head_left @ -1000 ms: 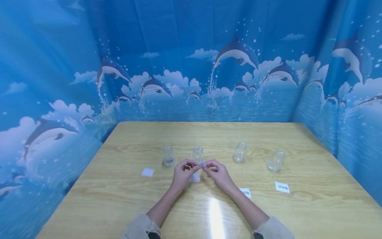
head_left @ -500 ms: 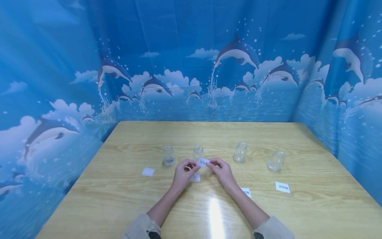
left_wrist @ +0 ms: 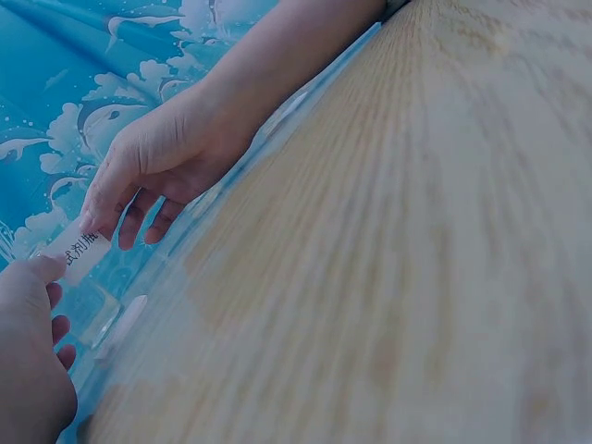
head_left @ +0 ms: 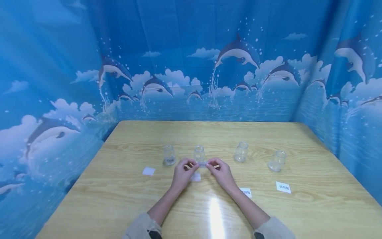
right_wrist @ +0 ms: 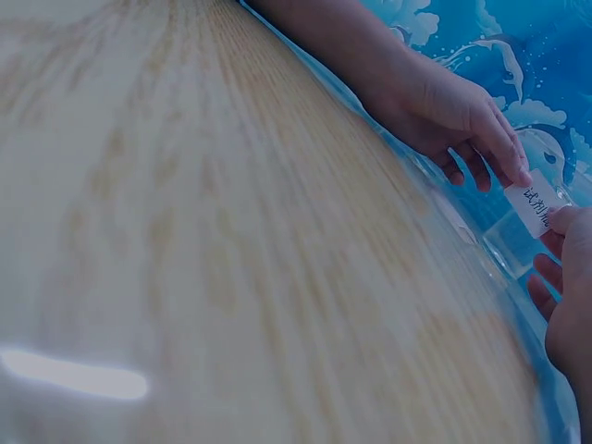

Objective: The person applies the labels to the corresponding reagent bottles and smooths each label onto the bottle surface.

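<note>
A small white paper label (head_left: pixel 202 164) with dark printed characters is stretched between my two hands, its lettering plain in the left wrist view. The left hand (head_left: pixel 183 173) pinches one end between thumb and fingers. At the other end, the right hand (head_left: pixel 220 172) pinches it likewise. Just behind the label stands a clear glass bottle (head_left: pixel 199 153); whether the two touch, I cannot tell. To its left is another glass bottle (head_left: pixel 169 155) with dark lettering low on its front. A white paper piece (head_left: pixel 196 177) lies on the table beside the left hand, partly hidden by it.
Two more glass bottles, one (head_left: pixel 241 152) right of centre and one (head_left: pixel 277 161) farther right, stand on the wooden table (head_left: pixel 143 205). A blank white paper (head_left: pixel 148 171) lies at left. Printed labels (head_left: pixel 283 187) lie at right, one partly behind the right forearm.
The right fingers have moved slightly right, away from the left ones, exposing the label between them. Its printed face showed broadly half a second ago; now it is tipped and looks narrower.
</note>
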The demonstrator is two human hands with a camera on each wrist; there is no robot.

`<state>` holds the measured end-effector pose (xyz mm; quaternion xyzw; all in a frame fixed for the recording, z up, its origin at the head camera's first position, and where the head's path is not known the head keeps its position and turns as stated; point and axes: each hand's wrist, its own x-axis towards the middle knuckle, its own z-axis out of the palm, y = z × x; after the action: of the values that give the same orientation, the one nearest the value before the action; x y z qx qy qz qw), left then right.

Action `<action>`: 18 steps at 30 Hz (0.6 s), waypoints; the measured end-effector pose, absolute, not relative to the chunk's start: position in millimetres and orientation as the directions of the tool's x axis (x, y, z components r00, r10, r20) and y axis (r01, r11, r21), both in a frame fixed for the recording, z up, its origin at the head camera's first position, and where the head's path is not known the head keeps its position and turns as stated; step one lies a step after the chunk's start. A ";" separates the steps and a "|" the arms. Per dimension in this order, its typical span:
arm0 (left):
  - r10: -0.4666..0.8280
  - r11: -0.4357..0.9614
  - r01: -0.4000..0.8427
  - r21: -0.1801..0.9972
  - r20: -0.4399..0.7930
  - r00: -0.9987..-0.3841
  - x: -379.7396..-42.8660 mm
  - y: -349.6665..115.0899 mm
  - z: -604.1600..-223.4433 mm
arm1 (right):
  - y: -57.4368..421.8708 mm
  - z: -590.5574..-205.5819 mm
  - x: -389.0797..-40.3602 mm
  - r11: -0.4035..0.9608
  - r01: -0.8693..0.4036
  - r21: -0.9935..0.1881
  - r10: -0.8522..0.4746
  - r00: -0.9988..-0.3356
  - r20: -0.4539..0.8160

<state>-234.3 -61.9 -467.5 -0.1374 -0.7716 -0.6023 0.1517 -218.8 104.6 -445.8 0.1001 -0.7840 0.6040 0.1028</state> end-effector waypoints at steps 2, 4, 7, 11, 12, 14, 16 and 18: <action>0.020 0.260 0.397 0.880 0.406 -0.914 -234.4 -61.8 -467.4 | 105.9 -454.5 -224.3 0.285 -0.321 -0.903 -0.040 -0.945 0.323; 0.013 0.292 0.399 0.869 0.414 -0.910 -234.8 -62.2 -467.7 | 106.6 -461.9 -229.8 0.330 -0.376 -0.866 -0.057 -0.924 0.379; 0.011 0.338 0.410 0.847 0.432 -0.902 -235.8 -63.1 -467.9 | 104.8 -463.7 -232.8 0.355 -0.430 -0.830 -0.072 -0.898 0.434; 0.011 0.378 0.429 0.820 0.459 -0.888 -236.8 -63.4 -468.3 | 101.5 -460.6 -234.4 0.350 -0.416 -0.839 -0.091 -0.907 0.412; 0.007 0.379 0.426 0.822 0.457 -0.889 -237.1 -63.2 -468.4 | 100.4 -459.7 -234.8 0.354 -0.406 -0.843 -0.092 -0.912 0.400; 0.000 0.379 0.417 0.826 0.451 -0.892 -237.9 -62.4 -468.1 | 98.9 -458.2 -235.8 0.368 -0.398 -0.840 -0.096 -0.915 0.392; -0.004 0.363 0.405 0.839 0.436 -0.900 -239.7 -61.0 -467.6 | 98.0 -457.8 -237.0 0.391 -0.409 -0.825 -0.094 -0.909 0.407; -0.008 0.354 0.385 0.852 0.415 -0.910 -241.7 -61.5 -467.8 | 95.8 -458.2 -238.1 0.420 -0.422 -0.804 -0.094 -0.901 0.424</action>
<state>-241.7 -61.5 -467.8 -0.1173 -0.8036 -0.5560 0.1769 -238.1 95.8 -458.2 0.1560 -0.8274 0.5156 0.1589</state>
